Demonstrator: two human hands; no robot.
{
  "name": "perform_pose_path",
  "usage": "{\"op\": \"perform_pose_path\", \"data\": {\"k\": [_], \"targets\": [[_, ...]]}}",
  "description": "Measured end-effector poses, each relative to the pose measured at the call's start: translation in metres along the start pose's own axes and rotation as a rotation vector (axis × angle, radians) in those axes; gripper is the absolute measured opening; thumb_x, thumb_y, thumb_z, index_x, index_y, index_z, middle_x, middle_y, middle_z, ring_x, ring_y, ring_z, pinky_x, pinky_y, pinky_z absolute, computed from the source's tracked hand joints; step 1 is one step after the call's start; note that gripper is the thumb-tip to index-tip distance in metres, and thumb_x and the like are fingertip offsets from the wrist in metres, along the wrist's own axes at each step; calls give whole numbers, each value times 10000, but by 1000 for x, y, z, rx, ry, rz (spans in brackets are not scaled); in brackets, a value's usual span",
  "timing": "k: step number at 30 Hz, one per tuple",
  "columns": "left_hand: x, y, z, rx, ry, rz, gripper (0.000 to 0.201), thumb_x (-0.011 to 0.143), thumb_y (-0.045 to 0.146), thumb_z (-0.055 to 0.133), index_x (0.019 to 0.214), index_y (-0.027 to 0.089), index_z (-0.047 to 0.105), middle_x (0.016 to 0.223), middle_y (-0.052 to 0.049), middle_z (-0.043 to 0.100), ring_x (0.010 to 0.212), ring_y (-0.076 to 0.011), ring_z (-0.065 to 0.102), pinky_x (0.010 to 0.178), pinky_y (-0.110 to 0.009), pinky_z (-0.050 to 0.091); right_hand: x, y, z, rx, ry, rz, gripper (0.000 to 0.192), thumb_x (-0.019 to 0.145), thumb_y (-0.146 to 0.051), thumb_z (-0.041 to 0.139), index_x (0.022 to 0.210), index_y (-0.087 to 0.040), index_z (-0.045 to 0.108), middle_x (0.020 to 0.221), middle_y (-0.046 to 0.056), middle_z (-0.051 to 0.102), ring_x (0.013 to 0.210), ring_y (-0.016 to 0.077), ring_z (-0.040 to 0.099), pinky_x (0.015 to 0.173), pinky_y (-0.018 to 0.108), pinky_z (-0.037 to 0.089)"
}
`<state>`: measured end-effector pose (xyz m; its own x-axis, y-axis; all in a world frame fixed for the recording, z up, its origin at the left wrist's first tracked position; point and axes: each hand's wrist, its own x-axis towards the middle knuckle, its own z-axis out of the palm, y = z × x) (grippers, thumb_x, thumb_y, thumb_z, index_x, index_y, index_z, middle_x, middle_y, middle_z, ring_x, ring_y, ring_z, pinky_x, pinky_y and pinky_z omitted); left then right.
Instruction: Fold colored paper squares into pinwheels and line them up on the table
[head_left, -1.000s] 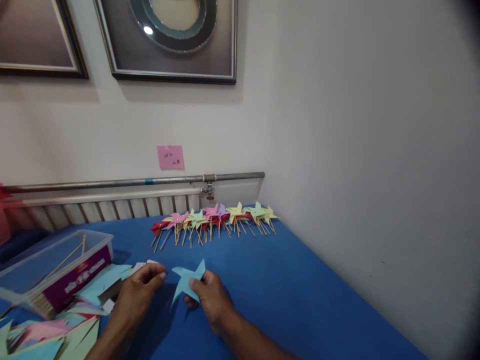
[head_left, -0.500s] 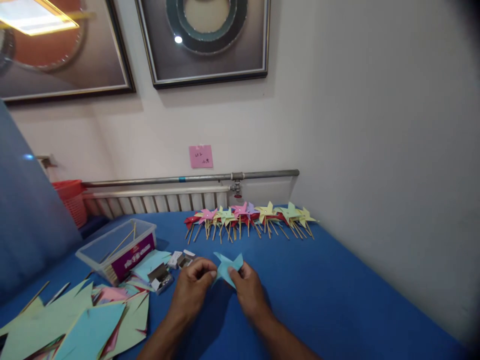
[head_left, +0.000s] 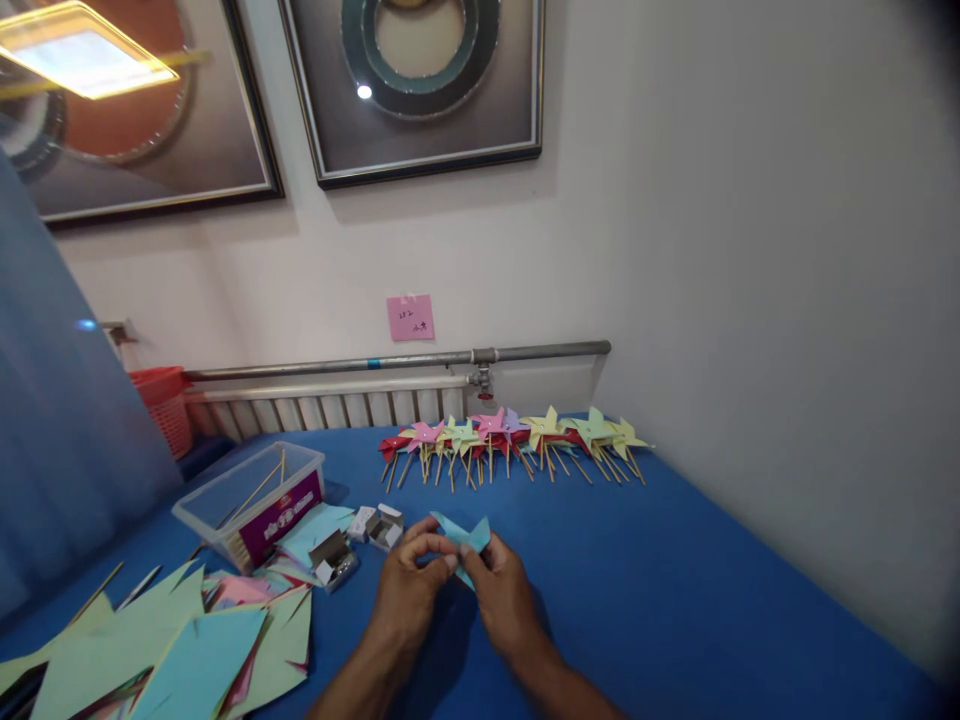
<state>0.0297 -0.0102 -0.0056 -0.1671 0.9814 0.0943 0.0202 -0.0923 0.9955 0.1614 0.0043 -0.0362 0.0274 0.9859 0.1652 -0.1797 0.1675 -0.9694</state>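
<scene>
A light-blue paper pinwheel [head_left: 471, 538], with no stick visible on it, is held between my two hands above the blue tabletop. My right hand [head_left: 504, 595] grips its right side, thumb on the front near the middle and fingers behind. My left hand [head_left: 411, 580] is closed at the left side, thumb and fingertips pinched near the pinwheel's centre and covering part of it. Whether a small pin is in that pinch I cannot make out. Left of my hands lie small opened boxes [head_left: 385, 528], one of them a dark-lidded box [head_left: 334, 562] with tiny shiny pieces.
Finished pinwheels on sticks [head_left: 491, 430] lie in a row along the table's back. A clear plastic box [head_left: 202, 520] holding thin sticks stands at left. Cut coloured paper sheets [head_left: 202, 655] spread over the front left. Behind are a radiator [head_left: 322, 408], a pipe [head_left: 547, 350] and a red basket [head_left: 169, 410].
My left hand has moved right, from the pinwheel's left blade tip to near its centre. My right hand keeps its grip. The whole view has shifted slightly.
</scene>
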Motion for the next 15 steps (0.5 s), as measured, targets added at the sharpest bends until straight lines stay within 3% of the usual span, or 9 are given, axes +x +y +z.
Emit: {"op": "perform_pose_path", "data": {"k": [5, 15], "targets": [[0, -2, 2, 12, -2, 6, 241, 601, 421, 844, 673, 192, 813, 1374, -200, 718, 1330, -434, 635, 1108, -497, 485, -1, -1, 0, 22, -17, 1, 279, 800, -510, 759, 913, -255, 763, 950, 62, 809, 954, 304, 737, 895, 381, 561], [8, -5, -8, -16, -68, -46, 254, 610, 397, 859, 720, 169, 837, 1421, -180, 698, 1079, -377, 720, 799, -400, 582, -2, -2, 1, 67, -74, 41, 325, 785, -525, 781, 948, -244, 790, 942, 68, 810, 893, 292, 736, 843, 381, 568]]}}
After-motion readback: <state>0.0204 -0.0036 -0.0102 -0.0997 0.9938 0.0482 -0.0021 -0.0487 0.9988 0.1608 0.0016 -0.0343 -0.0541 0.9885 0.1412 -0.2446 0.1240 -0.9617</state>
